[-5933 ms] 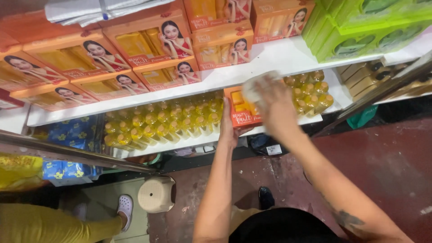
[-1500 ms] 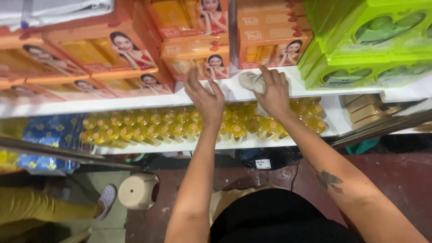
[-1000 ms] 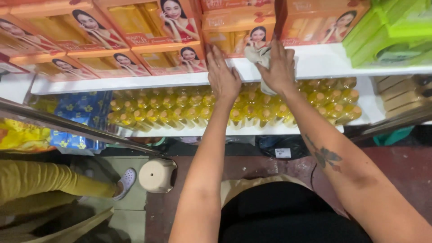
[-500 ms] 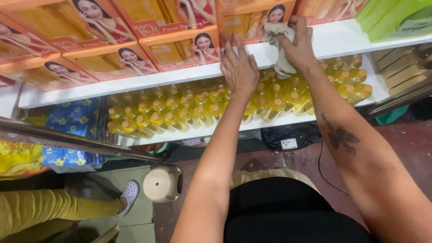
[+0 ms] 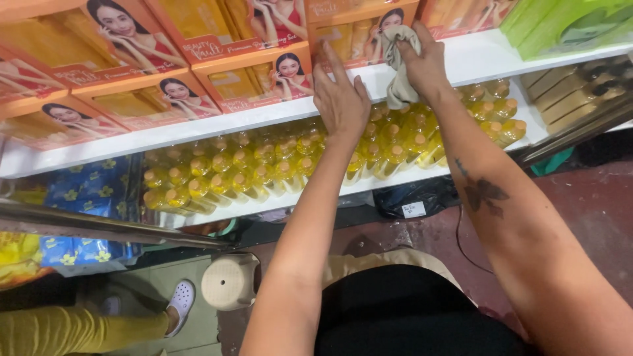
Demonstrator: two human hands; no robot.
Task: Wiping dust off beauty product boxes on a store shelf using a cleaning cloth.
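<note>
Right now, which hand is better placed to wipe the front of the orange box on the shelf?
The right hand. It already grips the cloth and presses it against the orange box. The left hand lies flat and empty on the white shelf edge beside it.

White shelf point(image 5: 461, 62), orange boxes point(image 5: 264, 79) on it, yellow bottles point(image 5: 264, 175) beneath

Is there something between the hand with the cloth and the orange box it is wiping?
Only the cloth itself. The right hand presses it straight against the front of the orange box on the white shelf. The left hand lies flat beside it, not in the way.
</note>
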